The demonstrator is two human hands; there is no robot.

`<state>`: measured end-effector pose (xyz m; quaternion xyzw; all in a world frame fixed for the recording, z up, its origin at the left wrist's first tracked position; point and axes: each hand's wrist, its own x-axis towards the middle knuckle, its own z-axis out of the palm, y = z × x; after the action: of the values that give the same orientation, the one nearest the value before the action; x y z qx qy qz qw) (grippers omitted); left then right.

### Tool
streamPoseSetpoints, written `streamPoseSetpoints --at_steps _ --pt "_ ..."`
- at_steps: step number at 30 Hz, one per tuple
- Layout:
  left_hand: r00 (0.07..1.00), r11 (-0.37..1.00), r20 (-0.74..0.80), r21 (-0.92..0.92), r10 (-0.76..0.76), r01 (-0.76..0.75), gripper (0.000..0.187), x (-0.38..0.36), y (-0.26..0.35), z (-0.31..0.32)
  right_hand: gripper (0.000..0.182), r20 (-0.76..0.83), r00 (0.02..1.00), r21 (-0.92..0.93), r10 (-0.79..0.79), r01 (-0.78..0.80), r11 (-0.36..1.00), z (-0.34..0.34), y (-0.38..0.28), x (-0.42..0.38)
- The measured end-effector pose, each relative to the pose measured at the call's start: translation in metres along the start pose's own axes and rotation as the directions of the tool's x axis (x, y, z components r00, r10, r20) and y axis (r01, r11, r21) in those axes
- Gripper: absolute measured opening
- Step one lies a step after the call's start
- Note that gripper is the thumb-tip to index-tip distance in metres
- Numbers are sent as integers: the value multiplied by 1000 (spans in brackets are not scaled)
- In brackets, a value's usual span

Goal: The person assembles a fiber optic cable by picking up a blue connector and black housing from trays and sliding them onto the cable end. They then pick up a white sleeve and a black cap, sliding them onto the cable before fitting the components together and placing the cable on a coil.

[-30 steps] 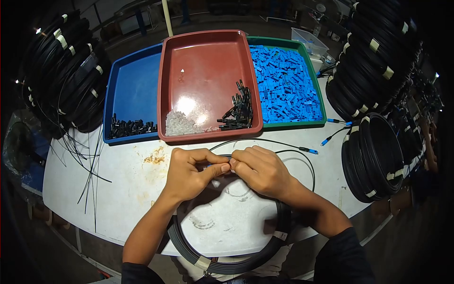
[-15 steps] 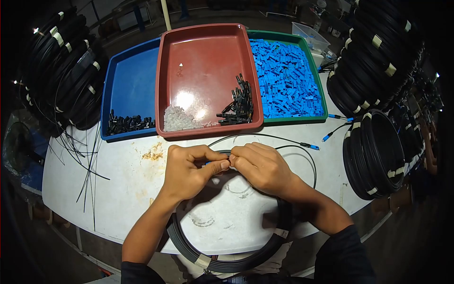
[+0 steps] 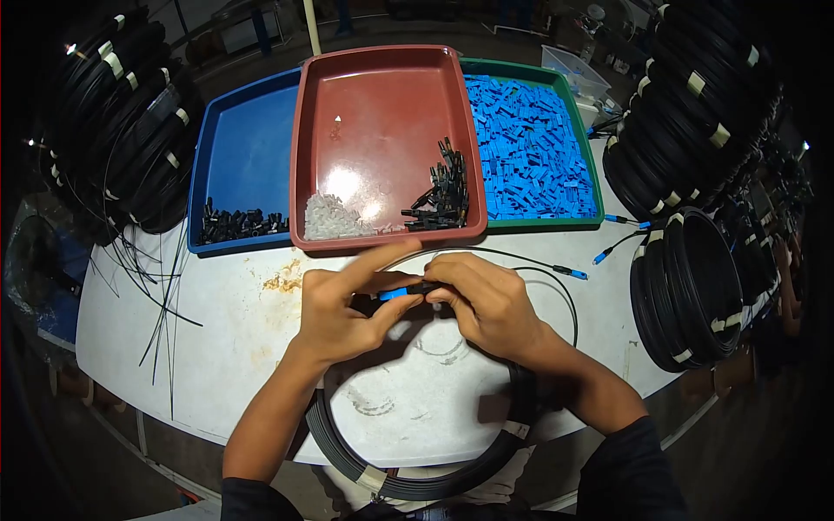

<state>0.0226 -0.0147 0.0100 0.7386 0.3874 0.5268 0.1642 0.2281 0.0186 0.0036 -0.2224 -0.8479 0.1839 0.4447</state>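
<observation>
A fiber-optic connector (image 3: 395, 294) with a blue housing and a black rear part lies level between my two hands. My left hand (image 3: 341, 317) grips its blue end between thumb and fingers, with the index finger lifted off. Closed on the black end is my right hand (image 3: 488, 300), its fingertips hiding part of it. Below both hands a taped coil of black cable (image 3: 447, 488) rests at the table's near edge. One cable end with a blue-tipped connector (image 3: 571, 273) lies on the table beyond my right hand.
A blue tray (image 3: 248, 87) holds black parts, a red tray (image 3: 382, 61) holds clear sleeves and black pieces, and a green tray (image 3: 584, 130) holds blue housings. Cable coils stand stacked at left (image 3: 130, 130) and right (image 3: 686, 286). Loose cable ends (image 3: 165, 304) hang over the table's left side.
My left index finger has lifted away, uncovering more of the blue connector. My right fingers have loosened slightly around the black end, and more of it shows. The view has shifted a little.
</observation>
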Motion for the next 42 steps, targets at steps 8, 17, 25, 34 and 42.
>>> streamPoseSetpoints --at_steps 8,17,25,34,42 --pt "966 930 63 -260 -253 260 33 -6 0 1 26 -77 975 -243 -209 185 952 -2 -1 -4" --pt "849 782 117 341 515 -522 20 -1 3 -1 17 -166 977 21 131 -130 991 6 -14 -3" --pt "982 980 6 66 188 -188 69 -1 -3 -4 9 -71 973 103 220 -212 972 -2 -11 2" --pt "1000 997 -10 -78 -11 10 91 -3 -21 -9 8 -101 987 -31 126 -130 991 -3 7 -1" --pt "999 1000 54 8 4 -4 77 -3 -20 -8 8 -75 990 -47 119 -123 991 -6 7 -2"
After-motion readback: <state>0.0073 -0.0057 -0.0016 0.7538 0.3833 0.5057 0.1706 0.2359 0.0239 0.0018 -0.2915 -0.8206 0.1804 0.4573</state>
